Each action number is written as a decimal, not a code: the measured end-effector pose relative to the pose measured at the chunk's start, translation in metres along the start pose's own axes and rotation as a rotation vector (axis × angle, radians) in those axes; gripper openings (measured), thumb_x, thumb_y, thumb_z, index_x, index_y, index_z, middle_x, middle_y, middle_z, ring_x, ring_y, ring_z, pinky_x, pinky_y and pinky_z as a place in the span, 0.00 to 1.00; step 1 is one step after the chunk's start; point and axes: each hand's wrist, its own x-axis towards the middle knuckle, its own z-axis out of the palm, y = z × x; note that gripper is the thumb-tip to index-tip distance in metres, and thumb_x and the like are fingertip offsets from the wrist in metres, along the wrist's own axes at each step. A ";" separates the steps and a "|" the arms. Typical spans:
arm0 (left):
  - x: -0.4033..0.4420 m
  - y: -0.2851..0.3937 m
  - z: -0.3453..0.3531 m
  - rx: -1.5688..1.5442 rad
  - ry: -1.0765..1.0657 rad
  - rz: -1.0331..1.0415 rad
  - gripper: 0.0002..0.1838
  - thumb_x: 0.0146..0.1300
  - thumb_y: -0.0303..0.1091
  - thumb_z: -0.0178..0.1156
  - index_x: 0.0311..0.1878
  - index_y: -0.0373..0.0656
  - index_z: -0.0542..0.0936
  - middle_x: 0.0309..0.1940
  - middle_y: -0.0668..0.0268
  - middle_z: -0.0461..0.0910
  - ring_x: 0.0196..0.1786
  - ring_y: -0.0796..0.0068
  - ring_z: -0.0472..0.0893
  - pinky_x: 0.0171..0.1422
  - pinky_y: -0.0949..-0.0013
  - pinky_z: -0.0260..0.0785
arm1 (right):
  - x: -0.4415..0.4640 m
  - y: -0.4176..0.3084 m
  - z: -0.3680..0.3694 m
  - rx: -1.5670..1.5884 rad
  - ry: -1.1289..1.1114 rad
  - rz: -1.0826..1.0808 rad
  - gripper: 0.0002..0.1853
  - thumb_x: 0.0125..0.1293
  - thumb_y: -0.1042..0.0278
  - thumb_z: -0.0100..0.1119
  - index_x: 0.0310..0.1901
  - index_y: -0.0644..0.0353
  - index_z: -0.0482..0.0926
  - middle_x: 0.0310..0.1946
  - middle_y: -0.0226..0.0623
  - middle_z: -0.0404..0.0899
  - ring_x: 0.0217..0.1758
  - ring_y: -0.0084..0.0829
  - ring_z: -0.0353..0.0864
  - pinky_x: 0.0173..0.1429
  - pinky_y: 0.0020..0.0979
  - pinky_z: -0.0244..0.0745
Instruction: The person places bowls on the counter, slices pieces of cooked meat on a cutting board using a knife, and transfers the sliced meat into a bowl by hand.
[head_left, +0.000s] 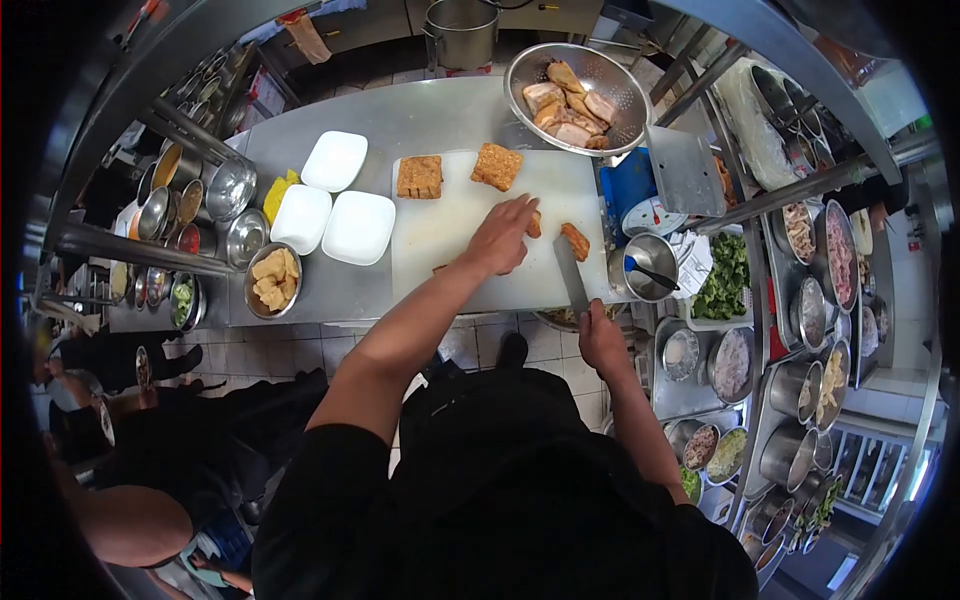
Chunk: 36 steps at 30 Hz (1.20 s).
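On the white cutting board point(450, 240), my left hand point(503, 236) lies over a small browned piece point(534, 224), its fingers pressed together beside and partly over it. My right hand point(602, 338) grips the handle of a knife point(571, 276), whose blade points away from me. Just beyond the blade tip lies another browned piece point(575, 242). Two larger browned square slabs, one at the left point(419, 177) and one at the right point(497, 167), rest near the board's far edge. A small brown bit shows beside my left forearm.
Three white dishes point(358, 228) and a bowl of golden pieces point(272, 280) stand left of the board. A colander point(520, 100) of meat is behind it. At the right are a steel pot point(650, 262), a scale and leafy greens point(722, 277). Other people are at the lower left.
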 end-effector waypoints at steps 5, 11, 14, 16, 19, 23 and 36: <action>0.023 0.005 -0.002 0.121 -0.325 -0.074 0.38 0.49 0.29 0.69 0.68 0.36 0.69 0.61 0.51 0.74 0.67 0.51 0.72 0.72 0.53 0.64 | 0.004 -0.009 -0.010 0.056 -0.026 0.075 0.13 0.76 0.62 0.45 0.53 0.61 0.64 0.32 0.67 0.80 0.41 0.70 0.80 0.47 0.64 0.72; -0.017 0.038 -0.027 -0.086 -0.341 -0.157 0.37 0.48 0.38 0.76 0.61 0.37 0.72 0.54 0.51 0.76 0.58 0.48 0.77 0.64 0.54 0.71 | 0.027 -0.040 -0.013 0.073 -0.039 -0.010 0.13 0.76 0.63 0.44 0.53 0.61 0.63 0.33 0.66 0.81 0.41 0.68 0.81 0.47 0.62 0.73; -0.026 0.030 -0.027 -0.121 -0.299 -0.124 0.31 0.48 0.36 0.76 0.54 0.39 0.74 0.49 0.52 0.77 0.55 0.48 0.78 0.61 0.54 0.72 | 0.042 -0.060 -0.009 0.013 -0.086 -0.044 0.12 0.76 0.63 0.43 0.53 0.61 0.63 0.33 0.65 0.82 0.40 0.66 0.82 0.46 0.62 0.74; -0.026 0.027 -0.024 -0.142 -0.291 -0.101 0.27 0.47 0.35 0.75 0.49 0.40 0.75 0.46 0.53 0.78 0.52 0.47 0.79 0.59 0.54 0.73 | 0.051 -0.073 -0.007 -0.028 -0.109 -0.031 0.11 0.75 0.65 0.43 0.52 0.62 0.63 0.34 0.64 0.82 0.41 0.65 0.82 0.47 0.60 0.75; -0.026 0.023 -0.015 -0.195 -0.284 -0.107 0.21 0.46 0.32 0.74 0.42 0.39 0.76 0.43 0.53 0.78 0.49 0.47 0.80 0.55 0.53 0.74 | 0.058 -0.082 -0.006 -0.047 -0.129 -0.064 0.11 0.73 0.69 0.43 0.52 0.63 0.64 0.35 0.64 0.82 0.43 0.64 0.83 0.49 0.59 0.75; -0.027 0.015 -0.006 -0.273 -0.274 -0.094 0.18 0.45 0.30 0.73 0.39 0.38 0.78 0.42 0.52 0.79 0.48 0.47 0.80 0.54 0.53 0.75 | 0.045 -0.086 -0.018 -0.185 -0.220 -0.020 0.12 0.70 0.72 0.43 0.53 0.64 0.64 0.39 0.66 0.82 0.47 0.62 0.83 0.54 0.58 0.75; -0.029 0.019 -0.014 -0.300 -0.198 -0.134 0.20 0.44 0.35 0.75 0.39 0.41 0.77 0.42 0.55 0.78 0.48 0.47 0.79 0.54 0.53 0.73 | 0.061 -0.070 0.005 -0.097 -0.128 -0.058 0.13 0.71 0.69 0.43 0.53 0.64 0.62 0.36 0.67 0.82 0.44 0.65 0.83 0.51 0.60 0.75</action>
